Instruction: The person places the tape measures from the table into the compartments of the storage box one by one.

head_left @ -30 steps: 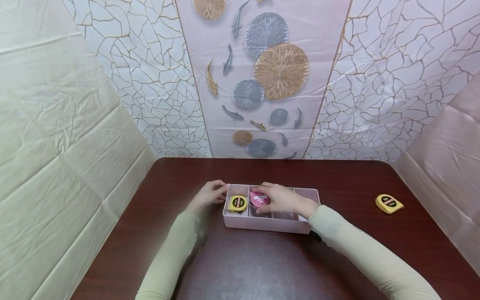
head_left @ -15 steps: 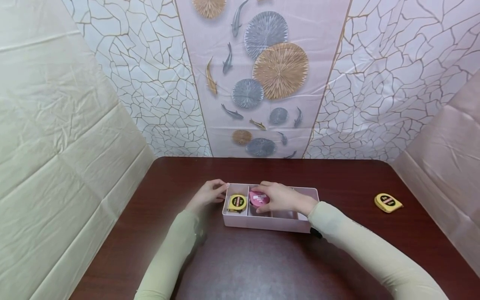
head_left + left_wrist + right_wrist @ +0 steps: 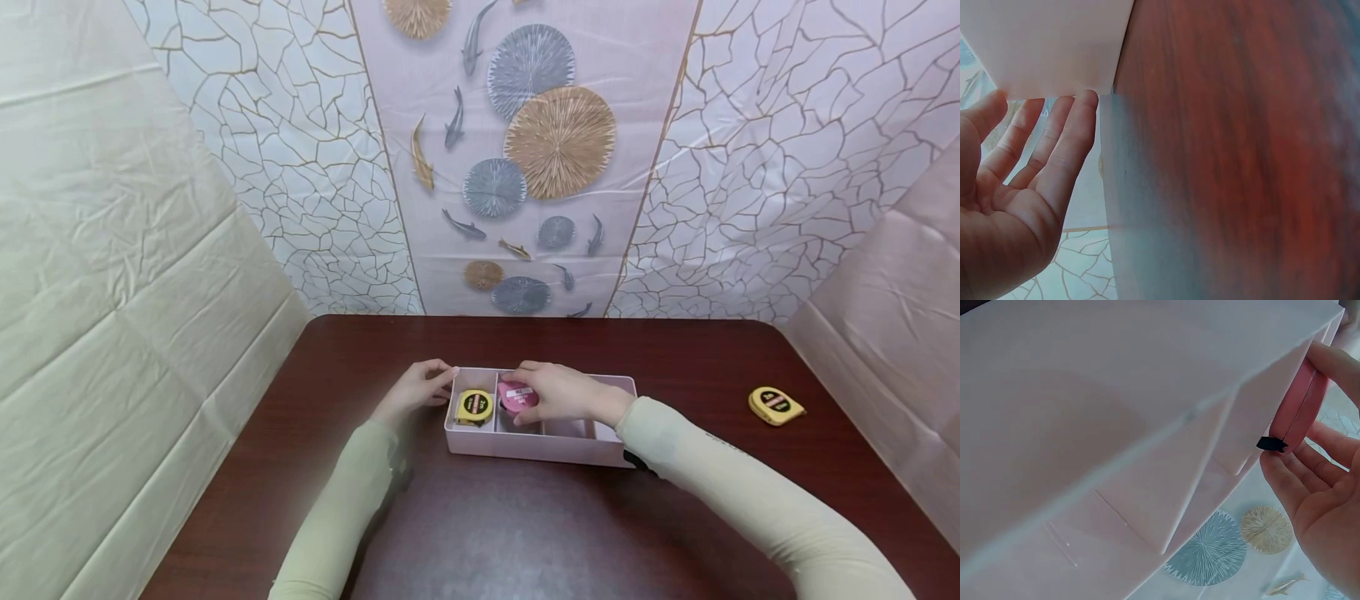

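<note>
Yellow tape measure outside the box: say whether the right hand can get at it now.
Probably not yet: the right hand grips the pink tape measure at the box. Once freed, it likely could; no object shows between the box and the yellow tape measure.

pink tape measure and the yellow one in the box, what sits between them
A thin divider of the pale box, as the head view shows.

Dark brown table (image 3: 495,525), veined backdrop (image 3: 757,158) (fish (image 3: 421,158) down its middle), creased pale drapes (image 3: 112,367)

Head cam: high and back, facing forward-down. Wrist cams: close, facing box (image 3: 538,448). All three share it.
</note>
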A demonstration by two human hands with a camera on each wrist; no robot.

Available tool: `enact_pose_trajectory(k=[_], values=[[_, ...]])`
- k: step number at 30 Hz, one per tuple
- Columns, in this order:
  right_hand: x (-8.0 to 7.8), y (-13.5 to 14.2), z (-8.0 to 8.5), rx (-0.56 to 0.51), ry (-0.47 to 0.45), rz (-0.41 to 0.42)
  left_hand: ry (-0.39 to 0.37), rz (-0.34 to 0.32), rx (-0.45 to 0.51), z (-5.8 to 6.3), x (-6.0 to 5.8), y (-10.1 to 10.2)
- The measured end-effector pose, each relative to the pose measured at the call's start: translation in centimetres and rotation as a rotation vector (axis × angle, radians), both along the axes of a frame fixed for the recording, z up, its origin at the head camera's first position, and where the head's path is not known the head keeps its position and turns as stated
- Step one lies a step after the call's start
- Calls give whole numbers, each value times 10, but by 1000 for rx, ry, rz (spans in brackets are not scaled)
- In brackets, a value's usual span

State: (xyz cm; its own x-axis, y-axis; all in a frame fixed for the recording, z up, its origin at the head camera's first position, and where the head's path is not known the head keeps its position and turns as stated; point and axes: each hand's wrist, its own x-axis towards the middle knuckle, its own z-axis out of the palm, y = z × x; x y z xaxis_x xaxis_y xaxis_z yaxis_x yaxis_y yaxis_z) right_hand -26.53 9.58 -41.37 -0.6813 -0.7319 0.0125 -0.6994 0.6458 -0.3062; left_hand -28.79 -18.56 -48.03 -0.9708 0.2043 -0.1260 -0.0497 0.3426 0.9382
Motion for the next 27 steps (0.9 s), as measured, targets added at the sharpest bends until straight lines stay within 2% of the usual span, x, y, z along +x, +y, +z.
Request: enact_pose_trajectory(k=[4, 7, 14, 17, 22, 27], values=[[0, -1, 2, 6, -10, -5, -4, 1, 6, -1, -1, 0], [0, -2, 2, 10, -12, -5, -18, -3, 1, 3, 0, 0], [-1, -2, 0, 1, 5, 11, -26, -34, -22, 34, 19, 4], [-1, -2, 0, -4, 7, 13, -15, -30, -24, 40, 24, 5], [-1, -1, -1, -7, 5, 15, -18, -28, -10, 41, 26, 5], [-1, -1, -3, -6, 19, 22, -17, -34, -9, 37, 22, 4]])
